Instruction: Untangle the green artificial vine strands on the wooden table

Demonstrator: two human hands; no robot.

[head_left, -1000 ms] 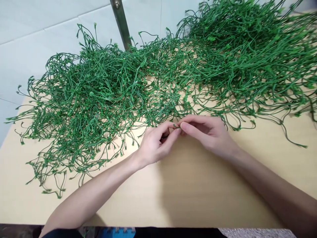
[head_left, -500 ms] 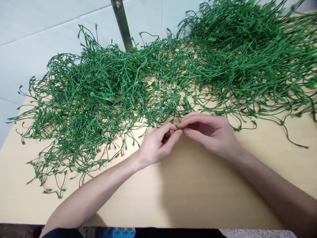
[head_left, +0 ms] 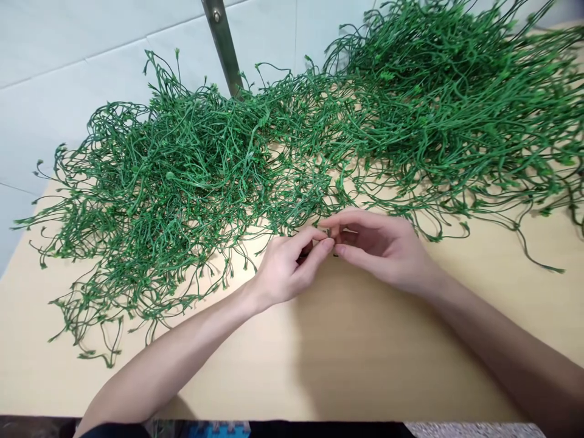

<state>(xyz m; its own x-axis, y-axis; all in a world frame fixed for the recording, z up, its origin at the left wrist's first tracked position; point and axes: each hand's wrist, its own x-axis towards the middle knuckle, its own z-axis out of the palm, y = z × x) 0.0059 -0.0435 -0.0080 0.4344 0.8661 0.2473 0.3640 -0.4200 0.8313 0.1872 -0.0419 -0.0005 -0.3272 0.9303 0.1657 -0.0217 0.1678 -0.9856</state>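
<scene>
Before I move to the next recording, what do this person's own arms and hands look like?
The left hand and right hand are bare; no gloves, rings or watch show. The left forearm and right forearm are uncovered too. What looks like a dark sleeve shows at the left arm's bottom edge; none shows on the right.

Artificial green stems (head_left: 201, 143) on counter (head_left: 356, 359): plastic-looking, slight sheen. Counter: smooth, matt, wood-look surface. Behind counter: smooth wall tiles (head_left: 100, 36); metal bar (head_left: 225, 55).
</scene>
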